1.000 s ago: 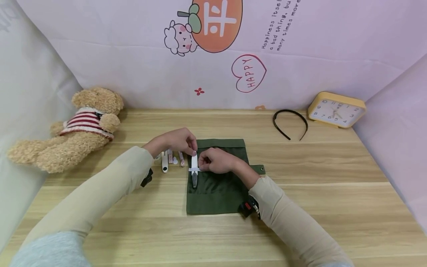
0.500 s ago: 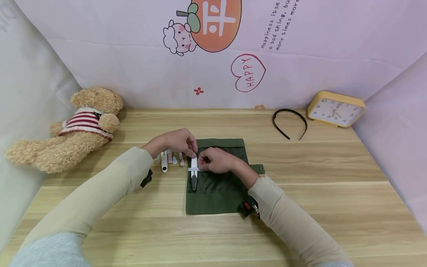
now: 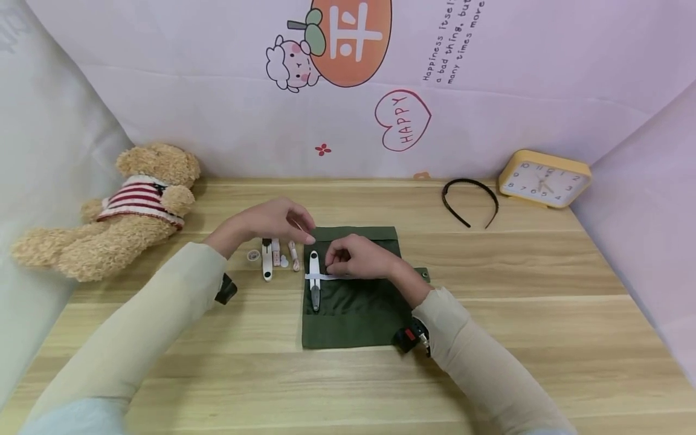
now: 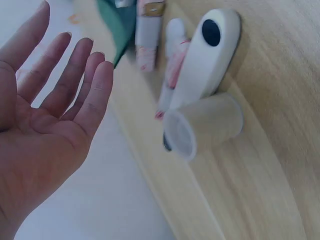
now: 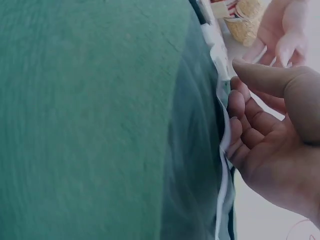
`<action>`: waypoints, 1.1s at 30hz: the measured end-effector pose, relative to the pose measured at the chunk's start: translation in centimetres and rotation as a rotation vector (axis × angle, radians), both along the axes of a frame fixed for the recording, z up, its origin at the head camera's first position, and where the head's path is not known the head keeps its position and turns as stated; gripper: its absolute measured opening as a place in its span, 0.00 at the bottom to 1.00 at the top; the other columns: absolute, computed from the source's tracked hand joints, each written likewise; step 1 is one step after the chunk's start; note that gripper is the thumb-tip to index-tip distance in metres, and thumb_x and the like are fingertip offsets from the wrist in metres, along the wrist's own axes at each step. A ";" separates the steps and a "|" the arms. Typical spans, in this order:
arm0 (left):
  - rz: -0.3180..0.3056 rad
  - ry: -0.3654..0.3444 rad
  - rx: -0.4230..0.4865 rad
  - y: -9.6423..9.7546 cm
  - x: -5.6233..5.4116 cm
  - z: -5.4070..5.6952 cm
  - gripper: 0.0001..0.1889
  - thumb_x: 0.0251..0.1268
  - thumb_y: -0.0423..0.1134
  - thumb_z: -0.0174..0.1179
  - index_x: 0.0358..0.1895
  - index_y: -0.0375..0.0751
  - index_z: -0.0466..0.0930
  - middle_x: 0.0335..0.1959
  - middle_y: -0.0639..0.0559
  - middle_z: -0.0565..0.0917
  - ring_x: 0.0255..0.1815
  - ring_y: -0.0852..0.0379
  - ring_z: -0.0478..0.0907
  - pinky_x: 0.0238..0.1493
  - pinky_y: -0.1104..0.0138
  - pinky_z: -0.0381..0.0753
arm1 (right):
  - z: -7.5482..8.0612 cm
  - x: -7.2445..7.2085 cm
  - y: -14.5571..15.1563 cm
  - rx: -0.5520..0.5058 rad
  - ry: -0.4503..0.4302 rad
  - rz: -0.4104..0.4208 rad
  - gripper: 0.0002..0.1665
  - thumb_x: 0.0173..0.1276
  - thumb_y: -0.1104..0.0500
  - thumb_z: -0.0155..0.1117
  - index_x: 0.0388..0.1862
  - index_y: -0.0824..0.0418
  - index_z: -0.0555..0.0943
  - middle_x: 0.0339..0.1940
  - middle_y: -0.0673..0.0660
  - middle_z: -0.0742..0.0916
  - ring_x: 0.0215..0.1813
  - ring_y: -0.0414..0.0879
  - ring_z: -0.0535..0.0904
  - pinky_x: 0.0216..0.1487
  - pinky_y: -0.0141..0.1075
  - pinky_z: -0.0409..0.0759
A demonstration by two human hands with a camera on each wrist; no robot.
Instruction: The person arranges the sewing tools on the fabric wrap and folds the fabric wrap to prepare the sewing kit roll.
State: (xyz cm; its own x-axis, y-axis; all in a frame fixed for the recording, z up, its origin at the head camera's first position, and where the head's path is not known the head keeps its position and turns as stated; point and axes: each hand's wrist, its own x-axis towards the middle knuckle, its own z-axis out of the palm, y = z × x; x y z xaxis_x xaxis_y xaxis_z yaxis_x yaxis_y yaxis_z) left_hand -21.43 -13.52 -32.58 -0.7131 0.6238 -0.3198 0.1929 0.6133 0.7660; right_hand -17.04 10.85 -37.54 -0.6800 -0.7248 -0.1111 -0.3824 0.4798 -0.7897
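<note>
A dark green fabric roll pouch [image 3: 348,333] lies spread on the wooden table. Under its white elastic strap [image 3: 342,277] sits a slim white tool [image 3: 314,264] with a black dot and a grey tip, along the pouch's left side. My left hand [image 3: 274,219] hovers past the pouch's upper left corner, its fingers apart and holding nothing in the left wrist view. Over the middle of the pouch is my right hand [image 3: 361,257]. Its fingers curl loosely right at the strap, and the thumb [image 5: 267,77] stands away from it.
Left of the pouch lie a white piece with black ends [image 3: 267,266], a small pale roll [image 4: 215,122] and pink-and-white pieces [image 3: 293,256]. A teddy bear [image 3: 138,205] is at the left; a black headband [image 3: 444,202] and yellow clock [image 3: 544,181] are at back right.
My left hand has let go of the slim white tool and moved up and left. The tool has slid slightly down the pouch. My right hand has shifted slightly right and up.
</note>
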 end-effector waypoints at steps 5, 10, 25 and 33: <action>0.070 0.035 0.066 -1.6 0.9 0.7 0.22 0.66 0.42 0.70 0.58 0.34 0.81 0.53 0.44 0.85 0.55 0.49 0.81 0.58 0.54 0.78 | 0.4 0.2 1.1 -0.031 -0.013 -0.051 0.02 0.73 0.64 0.66 0.41 0.62 0.84 0.32 0.51 0.84 0.34 0.44 0.77 0.39 0.36 0.77; 0.124 0.100 0.114 -3.6 2.2 0.6 0.23 0.65 0.41 0.71 0.58 0.33 0.81 0.56 0.38 0.82 0.56 0.47 0.79 0.60 0.52 0.76 | 0.7 0.3 1.9 -0.049 -0.008 -0.060 0.02 0.72 0.65 0.67 0.41 0.63 0.83 0.33 0.52 0.84 0.35 0.46 0.77 0.38 0.36 0.77; 0.216 0.109 0.180 -7.7 5.9 -1.2 0.23 0.61 0.35 0.74 0.57 0.29 0.81 0.55 0.37 0.83 0.55 0.43 0.80 0.53 0.68 0.80 | -0.3 0.9 3.7 0.019 -0.013 -0.049 0.09 0.67 0.62 0.73 0.44 0.63 0.86 0.37 0.51 0.86 0.39 0.43 0.80 0.43 0.36 0.79; 0.238 0.080 0.174 -8.9 6.4 -1.6 0.22 0.62 0.33 0.72 0.58 0.29 0.80 0.53 0.38 0.83 0.53 0.45 0.80 0.50 0.68 0.81 | -0.6 0.2 3.5 0.039 -0.009 -0.031 0.06 0.66 0.62 0.74 0.41 0.61 0.88 0.34 0.49 0.86 0.36 0.42 0.79 0.40 0.35 0.79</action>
